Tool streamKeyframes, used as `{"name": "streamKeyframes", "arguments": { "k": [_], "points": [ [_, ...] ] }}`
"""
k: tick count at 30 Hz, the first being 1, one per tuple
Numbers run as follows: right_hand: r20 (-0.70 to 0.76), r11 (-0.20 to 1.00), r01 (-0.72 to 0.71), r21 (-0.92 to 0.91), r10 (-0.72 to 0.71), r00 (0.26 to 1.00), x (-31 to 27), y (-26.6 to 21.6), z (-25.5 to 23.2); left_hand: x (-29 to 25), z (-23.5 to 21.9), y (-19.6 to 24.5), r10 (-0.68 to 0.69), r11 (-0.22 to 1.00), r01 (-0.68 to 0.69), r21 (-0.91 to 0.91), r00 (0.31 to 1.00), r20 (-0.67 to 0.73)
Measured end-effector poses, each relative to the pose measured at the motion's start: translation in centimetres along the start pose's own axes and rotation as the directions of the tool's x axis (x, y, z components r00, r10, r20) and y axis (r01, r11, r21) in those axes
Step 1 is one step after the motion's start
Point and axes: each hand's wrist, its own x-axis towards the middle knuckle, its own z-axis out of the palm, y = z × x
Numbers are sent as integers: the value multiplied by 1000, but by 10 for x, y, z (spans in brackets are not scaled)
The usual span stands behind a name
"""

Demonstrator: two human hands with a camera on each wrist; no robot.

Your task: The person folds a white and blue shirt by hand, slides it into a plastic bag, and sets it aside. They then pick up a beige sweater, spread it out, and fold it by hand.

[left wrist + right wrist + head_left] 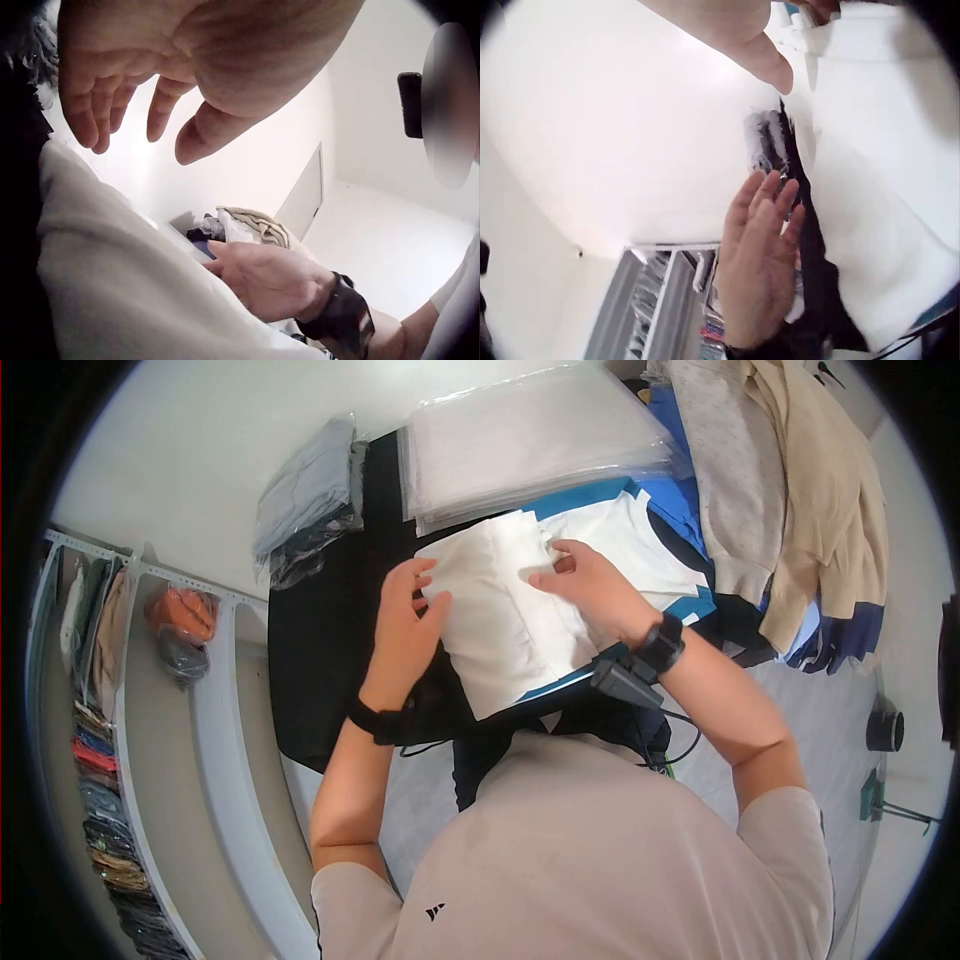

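Observation:
A white garment point(500, 615) with teal trim lies on the black table, its left part folded over toward the right. At the fold's left edge is my left hand point(408, 622), fingers loosely bent and holding nothing; the left wrist view shows the hand point(187, 67) just above the white cloth point(127, 247). Over the folded layers, my right hand point(598, 588) has its fingers bent close to the fold's right edge, with the thumb apart from them. In the right wrist view the right thumb point(769, 64) is extended beside the white cloth point(877, 150), and the other fingers are mostly hidden.
Clear plastic bags point(530, 445) lie stacked at the back of the black table point(310, 670). Bagged grey clothing point(310, 495) is at the back left. Beige and grey garments point(800, 490) are piled at the right. Shelves point(165, 760) with packed clothes stand at the left.

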Motion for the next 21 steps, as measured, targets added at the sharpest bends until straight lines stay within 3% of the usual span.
{"name": "streamKeyframes", "arguments": {
  "k": [1,5,10,12,16,18,21],
  "points": [
    [84,989,-116,86,109,990,10,1,0,-7,1,4,13,1000,-13,4,1000,27],
    [112,973,-175,-151,192,975,15,-29,1,-25,4,-2,15,994,-7,-106,997,77],
    [165,971,-121,-208,157,974,24,-22,15,-41,2,21,147,989,-148,4,988,38],
    [156,978,-137,157,113,981,18,-22,24,-47,3,26,317,946,-321,38,945,82],
    [167,963,-190,190,160,973,12,-21,27,-46,0,19,273,959,-278,52,958,87],
    [55,988,-131,87,127,990,17,-3,30,-45,-3,12,236,961,-253,111,960,150],
    [95,998,-29,47,24,995,20,-1,24,-43,1,16,241,945,-280,166,945,223]
  ]
}}
